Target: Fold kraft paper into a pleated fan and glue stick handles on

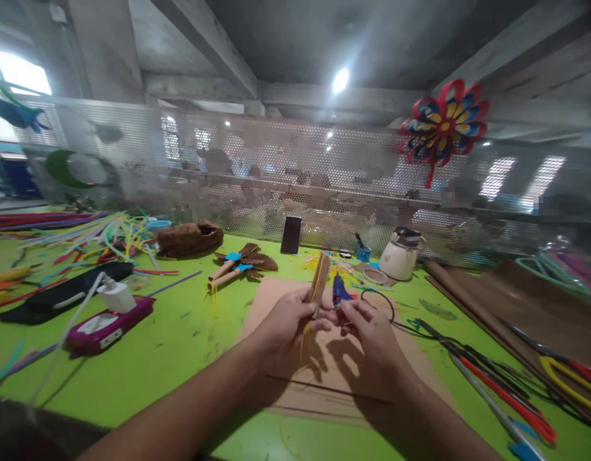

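Observation:
My left hand [286,321] is closed around a narrow brown strip [320,282] that points up and away from me. Yellow thread [303,342] runs along the strip and hangs below my fingers. Close beside it, my right hand [374,333] has its fingertips pinched together; whatever is between them is too small to make out. Both hands are above a tan cardboard sheet [266,304]. Just beyond my right fingers lies a blue hot glue gun [340,291], partly hidden, with a black cord [392,307] curving rightward.
Left of the board lie brown feather-like pieces with blue bands [237,264]. A purple power strip [110,326], black case [69,291] and colored pipe cleaners [107,234] lie farther left. A phone [291,235] and white jug [401,256] stand behind; scissors [564,371] lie right.

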Demonstrator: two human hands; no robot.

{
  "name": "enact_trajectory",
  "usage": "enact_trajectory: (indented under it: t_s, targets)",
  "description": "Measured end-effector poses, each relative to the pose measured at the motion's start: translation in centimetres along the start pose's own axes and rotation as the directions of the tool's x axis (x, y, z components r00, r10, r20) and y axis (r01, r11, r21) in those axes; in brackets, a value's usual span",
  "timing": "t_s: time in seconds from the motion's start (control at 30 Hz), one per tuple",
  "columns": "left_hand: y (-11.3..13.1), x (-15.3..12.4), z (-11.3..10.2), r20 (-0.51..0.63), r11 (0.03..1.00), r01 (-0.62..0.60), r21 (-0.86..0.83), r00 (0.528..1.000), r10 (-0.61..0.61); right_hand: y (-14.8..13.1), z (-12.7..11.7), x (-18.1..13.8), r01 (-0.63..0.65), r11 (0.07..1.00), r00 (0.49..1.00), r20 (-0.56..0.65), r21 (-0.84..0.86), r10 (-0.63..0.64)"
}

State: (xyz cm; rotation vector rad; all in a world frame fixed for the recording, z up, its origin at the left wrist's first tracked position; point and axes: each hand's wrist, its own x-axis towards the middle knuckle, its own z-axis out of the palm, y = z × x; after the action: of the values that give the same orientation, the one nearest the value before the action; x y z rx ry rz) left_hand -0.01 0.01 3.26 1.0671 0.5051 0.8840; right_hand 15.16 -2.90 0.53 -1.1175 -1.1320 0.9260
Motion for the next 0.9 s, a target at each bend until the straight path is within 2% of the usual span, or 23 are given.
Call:
enact_trajectory:
  t_s: [0.1, 0.2, 0.3, 0.5, 0.63, 0.8, 0.9]
  targets:
    - [0.6, 0.2, -0.5, -0.122, 0.997, -0.04, -0.062, 0.992, 0.032, 0.8, 1.7, -1.5, -0.109, 0.992, 0.97, 0.224, 0.059, 0.093]
    - [0.8, 0.4, -0.9, -0.179, 0.992, -0.087, -0.093, 0.981, 0.07, 1.3, 3.4, -2.7, -0.136, 0.991, 0.935, 0.331, 0.011, 0.125]
    - [0.8, 0.5, -1.0, -0.191, 0.987, -0.111, -0.114, 0.978, 0.087, 1.6, 4.2, -3.5, -0.161, 0.986, 0.941, 0.295, -0.037, 0.165]
    - [0.9, 0.3, -0.7, -0.223, 0.988, -0.101, -0.121, 0.972, 0.073, 1.3, 4.2, -4.1, -0.268, 0.95, 0.914, 0.354, 0.161, 0.198]
    - [0.5, 0.4, -0.6, -0.24, 0.985, -0.113, -0.131, 0.968, 0.079, 1.1, 4.2, -4.1, -0.262, 0.962, 0.926, 0.301, 0.078, 0.228]
    - [-0.1, 0.5, -0.6, -0.23, 0.983, -0.129, -0.132, 0.968, 0.096, 1.7, 4.5, -4.0, -0.214, 0.975, 0.959, 0.204, 0.056, 0.198]
    - [-0.1, 0.5, -0.6, -0.239, 0.982, -0.138, -0.131, 0.965, 0.104, 2.0, 4.6, -4.2, -0.17, 0.985, 0.963, 0.208, -0.028, 0.172]
